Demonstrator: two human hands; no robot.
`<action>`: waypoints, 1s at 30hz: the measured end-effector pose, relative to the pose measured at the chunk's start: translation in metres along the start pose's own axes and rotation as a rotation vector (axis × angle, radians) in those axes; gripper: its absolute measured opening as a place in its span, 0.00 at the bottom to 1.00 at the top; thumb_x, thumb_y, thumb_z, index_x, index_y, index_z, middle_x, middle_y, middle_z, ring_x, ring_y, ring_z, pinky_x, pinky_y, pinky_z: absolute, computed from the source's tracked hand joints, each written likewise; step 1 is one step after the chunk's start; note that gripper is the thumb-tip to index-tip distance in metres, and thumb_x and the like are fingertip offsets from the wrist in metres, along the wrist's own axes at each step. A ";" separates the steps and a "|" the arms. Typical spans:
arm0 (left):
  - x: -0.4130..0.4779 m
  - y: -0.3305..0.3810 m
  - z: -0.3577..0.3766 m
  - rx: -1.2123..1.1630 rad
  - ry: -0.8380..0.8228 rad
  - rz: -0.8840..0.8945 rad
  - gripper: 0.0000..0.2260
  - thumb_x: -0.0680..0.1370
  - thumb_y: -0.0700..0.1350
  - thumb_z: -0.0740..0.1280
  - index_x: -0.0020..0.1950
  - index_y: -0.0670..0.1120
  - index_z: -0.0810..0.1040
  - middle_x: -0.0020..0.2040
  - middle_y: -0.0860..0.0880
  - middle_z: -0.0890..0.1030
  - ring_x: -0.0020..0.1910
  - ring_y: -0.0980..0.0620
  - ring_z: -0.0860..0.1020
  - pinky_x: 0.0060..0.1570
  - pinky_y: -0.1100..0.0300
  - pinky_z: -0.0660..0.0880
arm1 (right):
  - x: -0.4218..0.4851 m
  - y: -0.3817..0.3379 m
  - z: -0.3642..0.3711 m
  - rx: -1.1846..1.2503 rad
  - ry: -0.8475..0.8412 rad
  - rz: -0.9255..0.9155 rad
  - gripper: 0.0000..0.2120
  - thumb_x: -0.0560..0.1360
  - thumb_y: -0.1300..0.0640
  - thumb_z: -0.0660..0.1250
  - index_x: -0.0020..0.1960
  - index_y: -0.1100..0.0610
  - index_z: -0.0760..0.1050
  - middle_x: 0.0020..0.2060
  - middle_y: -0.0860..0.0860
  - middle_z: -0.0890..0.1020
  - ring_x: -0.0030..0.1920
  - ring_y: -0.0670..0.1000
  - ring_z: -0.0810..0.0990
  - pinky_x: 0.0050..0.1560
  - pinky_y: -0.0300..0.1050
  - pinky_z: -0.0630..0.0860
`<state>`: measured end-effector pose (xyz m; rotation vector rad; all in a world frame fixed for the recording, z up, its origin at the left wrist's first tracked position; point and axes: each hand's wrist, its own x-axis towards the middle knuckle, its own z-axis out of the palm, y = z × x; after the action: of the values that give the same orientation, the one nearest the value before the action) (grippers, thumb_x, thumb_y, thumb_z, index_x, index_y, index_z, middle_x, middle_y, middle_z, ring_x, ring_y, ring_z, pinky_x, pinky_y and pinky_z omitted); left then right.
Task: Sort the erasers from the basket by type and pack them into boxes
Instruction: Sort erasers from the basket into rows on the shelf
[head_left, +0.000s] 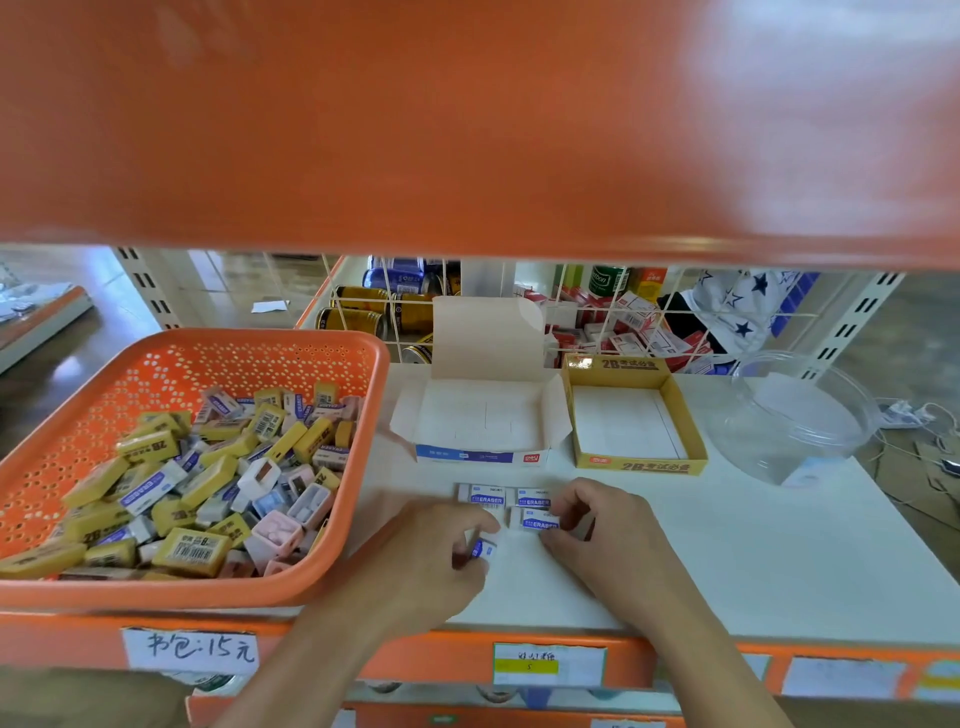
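The left grip (431, 561) pinches a small blue-and-white eraser (483, 548); the right grip (608, 535) curls its fingertips round the end of a second eraser (540, 520), which lies just beside two matching erasers (488, 494) on the smooth white shelf (727, 545). All are blocky, in paper sleeves. Behind them the blue-fronted cardboard box (483, 457) and the yellow 2B box (639, 465) look empty, while the perforated orange plastic basket (260, 353) is heaped with mixed erasers (197, 551), so packing seems barely begun

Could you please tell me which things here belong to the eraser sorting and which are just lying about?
Job: orange basket, mixed erasers, blue-white box, yellow 2B box, loose blue-white erasers, left hand, right hand.
Lying about: clear tub, drink cans, red packets, price labels.
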<state>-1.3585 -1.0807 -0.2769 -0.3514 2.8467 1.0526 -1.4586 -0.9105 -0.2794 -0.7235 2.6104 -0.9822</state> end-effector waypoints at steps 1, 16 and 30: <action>0.000 -0.001 -0.001 -0.013 -0.002 -0.025 0.13 0.77 0.46 0.67 0.60 0.55 0.77 0.36 0.55 0.79 0.33 0.61 0.76 0.33 0.69 0.72 | 0.000 0.000 0.000 0.001 -0.001 0.000 0.06 0.71 0.55 0.71 0.41 0.48 0.75 0.37 0.45 0.79 0.33 0.42 0.73 0.33 0.32 0.69; -0.009 0.003 0.004 0.054 0.285 -0.067 0.08 0.76 0.54 0.67 0.47 0.54 0.71 0.36 0.56 0.74 0.34 0.61 0.73 0.33 0.70 0.68 | -0.001 0.001 0.002 -0.035 0.014 -0.029 0.06 0.72 0.56 0.70 0.40 0.48 0.74 0.39 0.42 0.78 0.35 0.40 0.73 0.35 0.30 0.69; 0.007 0.006 0.001 0.005 0.291 -0.040 0.18 0.77 0.47 0.69 0.64 0.50 0.69 0.41 0.58 0.70 0.33 0.65 0.70 0.35 0.79 0.67 | 0.001 0.001 0.005 -0.038 0.035 -0.041 0.04 0.73 0.55 0.69 0.43 0.49 0.74 0.40 0.43 0.78 0.34 0.42 0.72 0.34 0.32 0.67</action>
<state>-1.3664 -1.0766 -0.2747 -0.6045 3.0773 1.0662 -1.4584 -0.9132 -0.2835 -0.7787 2.6609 -0.9681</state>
